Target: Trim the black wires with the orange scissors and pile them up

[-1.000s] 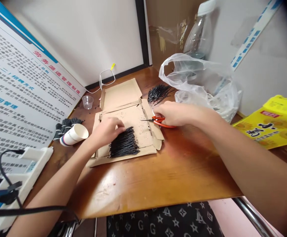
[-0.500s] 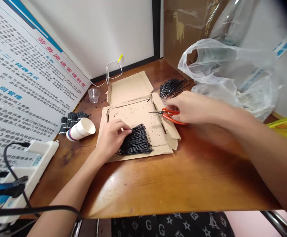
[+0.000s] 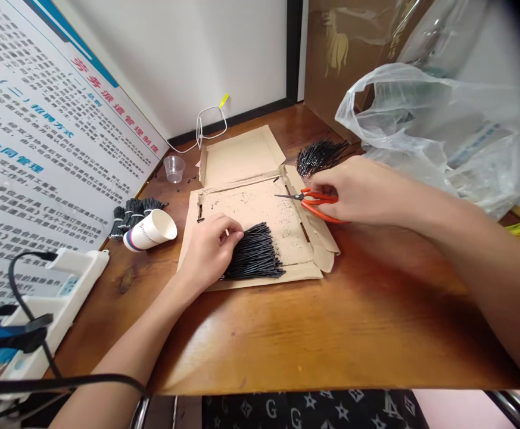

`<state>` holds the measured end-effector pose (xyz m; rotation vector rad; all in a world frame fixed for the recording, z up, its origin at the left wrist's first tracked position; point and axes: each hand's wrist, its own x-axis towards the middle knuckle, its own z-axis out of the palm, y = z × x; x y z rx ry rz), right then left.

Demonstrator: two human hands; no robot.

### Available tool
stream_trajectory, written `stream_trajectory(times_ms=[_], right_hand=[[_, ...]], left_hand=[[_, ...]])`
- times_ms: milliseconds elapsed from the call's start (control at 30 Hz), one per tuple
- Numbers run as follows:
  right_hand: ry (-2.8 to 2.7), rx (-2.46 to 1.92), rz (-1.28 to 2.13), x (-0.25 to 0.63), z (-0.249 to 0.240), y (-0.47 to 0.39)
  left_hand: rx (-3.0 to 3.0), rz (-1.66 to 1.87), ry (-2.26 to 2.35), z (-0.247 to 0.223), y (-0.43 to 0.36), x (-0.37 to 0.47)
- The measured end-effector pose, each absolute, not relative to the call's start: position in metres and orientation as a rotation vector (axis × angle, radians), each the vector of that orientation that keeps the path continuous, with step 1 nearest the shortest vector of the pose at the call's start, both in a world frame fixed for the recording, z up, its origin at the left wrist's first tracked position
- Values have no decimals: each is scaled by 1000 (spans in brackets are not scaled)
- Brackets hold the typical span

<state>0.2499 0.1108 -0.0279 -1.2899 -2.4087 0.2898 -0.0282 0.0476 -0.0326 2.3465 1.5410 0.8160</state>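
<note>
A flat row of short black wires (image 3: 260,253) lies on an opened brown cardboard box (image 3: 242,202). My left hand (image 3: 212,247) rests at the left side of this row, thumb and fingers pinched together against it. Whatever sits between those fingertips is hidden. Further right, my right hand (image 3: 335,190) grips scissors (image 3: 315,201) with orange handles and narrow dark blades. The blades point left above the cardboard, apart from the row. Behind my right hand is a loose heap of black wires (image 3: 320,156). Small dark scraps are scattered over the cardboard.
Left of the box, a paper cup (image 3: 152,231) lies tipped beside tied black bundles (image 3: 135,214). A clear plastic cup (image 3: 174,170) stands farther back near a white cable (image 3: 199,128). A power strip (image 3: 63,310) is at the left; a plastic bag (image 3: 402,119) at the right.
The whole view has shifted slightly, so things sit a little farther right. Both hands keep nearly the same pose, and the scissors stay in my right hand.
</note>
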Motion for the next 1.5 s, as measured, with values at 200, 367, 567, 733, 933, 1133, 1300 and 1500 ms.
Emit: stream_trajectory(times_ms=[200, 367, 567, 733, 933, 1133, 1300, 1500], right_hand=[[-1906, -1017, 932, 218, -18, 86], [-1797, -953, 1134, 200, -23, 77], [-1662, -1013, 1079, 206, -20, 82], [-1695, -975, 1088, 205, -21, 83], [-1703, -960, 1089, 206, -22, 83], [-1747, -881, 1118, 205, -12, 72], [-1938, -872, 986, 205, -9, 64], [-2130, -854, 697, 206, -14, 63]], left_hand=[[1886, 966, 1461, -22, 37, -26], [2208, 882, 1512, -30, 38, -26], [2497, 635, 1016, -8, 24, -21], [2659, -65, 695, 6, 8, -12], [2750, 46, 639, 0, 7, -11], [2369, 811, 993, 3, 9, -17], [2095, 977, 1138, -3, 10, -16], [1932, 1053, 1185, -6, 9, -14]])
